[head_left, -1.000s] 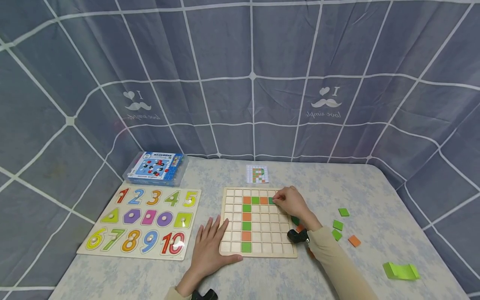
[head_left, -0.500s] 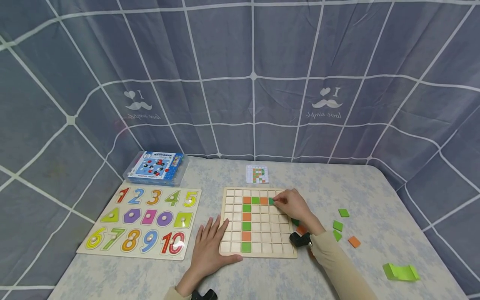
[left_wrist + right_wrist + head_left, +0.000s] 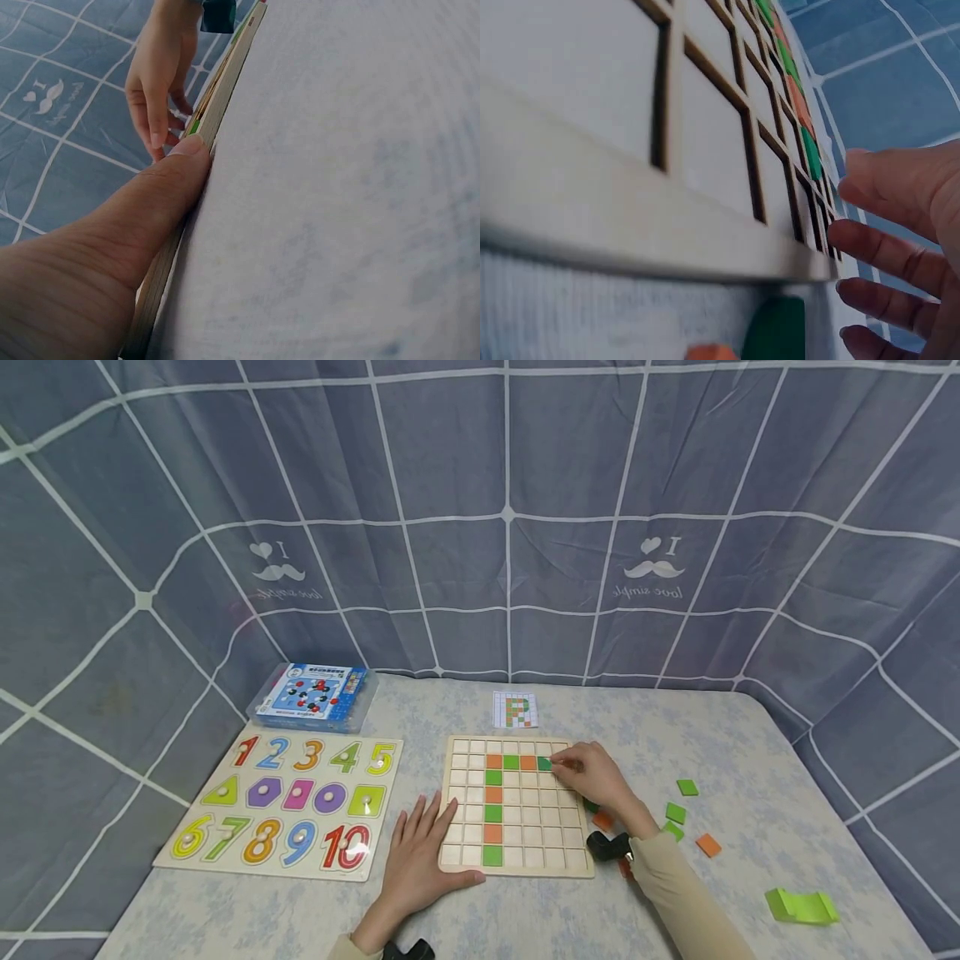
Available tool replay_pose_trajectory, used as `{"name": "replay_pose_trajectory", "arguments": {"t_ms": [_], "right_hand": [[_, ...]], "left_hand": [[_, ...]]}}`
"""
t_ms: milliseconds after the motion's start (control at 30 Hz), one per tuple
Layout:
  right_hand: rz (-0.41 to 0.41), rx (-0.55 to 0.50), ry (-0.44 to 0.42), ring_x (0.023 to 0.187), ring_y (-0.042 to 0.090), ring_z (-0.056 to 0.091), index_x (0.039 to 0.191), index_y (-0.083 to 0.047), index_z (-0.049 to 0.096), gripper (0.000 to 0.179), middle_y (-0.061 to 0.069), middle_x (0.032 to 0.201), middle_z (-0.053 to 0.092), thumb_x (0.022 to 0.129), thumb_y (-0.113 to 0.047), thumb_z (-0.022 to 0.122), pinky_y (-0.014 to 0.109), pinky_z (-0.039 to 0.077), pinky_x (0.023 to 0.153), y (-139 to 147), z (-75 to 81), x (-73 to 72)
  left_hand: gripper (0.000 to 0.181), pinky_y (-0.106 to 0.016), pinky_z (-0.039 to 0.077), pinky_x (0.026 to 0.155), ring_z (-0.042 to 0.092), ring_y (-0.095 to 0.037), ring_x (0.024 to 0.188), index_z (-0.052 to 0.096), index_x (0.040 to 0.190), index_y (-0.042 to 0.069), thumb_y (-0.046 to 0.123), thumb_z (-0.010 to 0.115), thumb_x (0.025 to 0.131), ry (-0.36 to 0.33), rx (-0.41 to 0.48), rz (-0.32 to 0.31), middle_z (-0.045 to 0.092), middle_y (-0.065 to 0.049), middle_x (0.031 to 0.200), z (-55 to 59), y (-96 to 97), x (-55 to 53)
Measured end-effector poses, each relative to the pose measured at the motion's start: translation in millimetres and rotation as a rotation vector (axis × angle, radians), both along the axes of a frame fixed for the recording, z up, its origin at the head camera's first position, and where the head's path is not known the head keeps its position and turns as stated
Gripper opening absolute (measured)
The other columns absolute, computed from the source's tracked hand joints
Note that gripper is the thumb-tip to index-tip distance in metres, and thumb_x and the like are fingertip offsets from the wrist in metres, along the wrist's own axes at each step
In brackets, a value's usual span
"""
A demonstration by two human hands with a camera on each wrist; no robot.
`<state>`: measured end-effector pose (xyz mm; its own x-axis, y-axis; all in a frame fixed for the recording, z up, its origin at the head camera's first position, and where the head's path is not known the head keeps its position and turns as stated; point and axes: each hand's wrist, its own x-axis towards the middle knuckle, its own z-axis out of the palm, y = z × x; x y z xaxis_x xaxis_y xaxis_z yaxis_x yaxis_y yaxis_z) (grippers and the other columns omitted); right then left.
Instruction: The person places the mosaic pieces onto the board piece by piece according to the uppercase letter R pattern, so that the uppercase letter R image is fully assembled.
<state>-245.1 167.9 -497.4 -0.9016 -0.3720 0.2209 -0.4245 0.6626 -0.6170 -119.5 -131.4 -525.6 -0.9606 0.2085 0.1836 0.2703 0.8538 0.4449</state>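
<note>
A wooden grid board [image 3: 540,835] lies flat, with green and orange square tiles in a column and along an upper row. At that row's right end sits a dark green tile [image 3: 543,764]. My right hand [image 3: 596,777] hovers just right of it, thumb and fingertips near its edge. In the right wrist view the hand [image 3: 915,217] holds nothing, and a gap shows between its fingertips and the dark green tile [image 3: 810,153]. My left hand [image 3: 420,860] rests at the board's lower left corner, fingers spread along the left side, thumb [image 3: 161,187] against the front edge.
Loose green tiles [image 3: 687,787] and an orange tile [image 3: 708,844] lie on the right; more lie beside the board, under my right wrist. Behind the board is a patterned card [image 3: 515,710]. A number puzzle [image 3: 281,810], plastic box [image 3: 311,695] and light green block [image 3: 802,906] stand around.
My right hand has drawn slightly right and toward me, leaving more of the dark green tile uncovered in its cell. The left hand has stayed where it was.
</note>
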Motion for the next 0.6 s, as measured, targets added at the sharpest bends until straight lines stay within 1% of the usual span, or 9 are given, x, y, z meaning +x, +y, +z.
{"name": "replay_pose_trajectory", "arguments": {"t_ms": [133, 233, 333, 400, 500, 600], "right_hand": [[-0.123, -0.081, 0.003, 0.084, 0.025, 0.058, 0.101, -0.006, 0.074, 0.017, 0.006, 0.094, 0.068, 0.089, -0.015, 0.069, 0.043, 0.047, 0.074, 14.6, 2.6, 5.4], [-0.227, -0.104, 0.005, 0.091, 0.031, 0.059, 0.105, -0.004, 0.073, 0.022, 0.012, 0.101, 0.067, 0.088, -0.018, 0.069, 0.047, 0.048, 0.075, 28.7, 6.6, 8.5], [-0.318, -0.114, 0.020, 0.095, 0.035, 0.058, 0.109, -0.001, 0.070, 0.030, 0.017, 0.106, 0.066, 0.088, -0.021, 0.069, 0.050, 0.048, 0.077, 44.0, 11.3, 11.1], [-0.383, -0.123, 0.036, 0.095, 0.036, 0.058, 0.110, 0.000, 0.070, 0.032, 0.018, 0.108, 0.065, 0.087, -0.023, 0.071, 0.049, 0.047, 0.076, 54.0, 13.2, 12.9], [-0.467, -0.120, 0.062, 0.094, 0.036, 0.058, 0.109, 0.000, 0.070, 0.034, 0.019, 0.108, 0.065, 0.086, -0.025, 0.072, 0.048, 0.047, 0.072, 67.5, 14.0, 16.1], [-0.542, -0.121, 0.063, 0.093, 0.035, 0.058, 0.110, -0.001, 0.070, 0.035, 0.020, 0.108, 0.065, 0.085, -0.027, 0.072, 0.046, 0.047, 0.067, 79.1, 15.0, 19.9]], "left_hand": [[0.106, -0.056, 0.011, 0.108, 0.017, -0.036, 0.140, 0.040, 0.146, 0.012, 0.072, 0.069, 0.063, -0.014, 0.004, -0.003, 0.031, -0.015, 0.150, 1.0, 0.5, 0.4], [0.107, -0.056, 0.011, 0.108, 0.016, -0.036, 0.140, 0.040, 0.146, 0.012, 0.073, 0.068, 0.063, -0.022, 0.004, -0.001, 0.030, -0.015, 0.151, 1.0, 0.4, 0.6], [0.107, -0.056, 0.010, 0.109, 0.016, -0.036, 0.140, 0.040, 0.146, 0.013, 0.074, 0.068, 0.063, -0.022, 0.003, 0.003, 0.030, -0.014, 0.151, 0.5, -0.1, 0.0], [0.107, -0.055, 0.010, 0.109, 0.015, -0.035, 0.140, 0.039, 0.147, 0.013, 0.074, 0.067, 0.063, -0.022, 0.002, 0.003, 0.030, -0.014, 0.151, 0.2, -0.4, -0.4], [0.107, -0.055, 0.010, 0.109, 0.015, -0.035, 0.141, 0.039, 0.147, 0.013, 0.075, 0.067, 0.064, -0.022, 0.003, 0.004, 0.030, -0.014, 0.151, -0.1, -0.7, -0.6], [0.107, -0.056, 0.010, 0.109, 0.015, -0.035, 0.140, 0.039, 0.147, 0.013, 0.075, 0.066, 0.064, -0.025, 0.003, 0.003, 0.030, -0.014, 0.151, -0.3, -0.6, -0.2]]}}
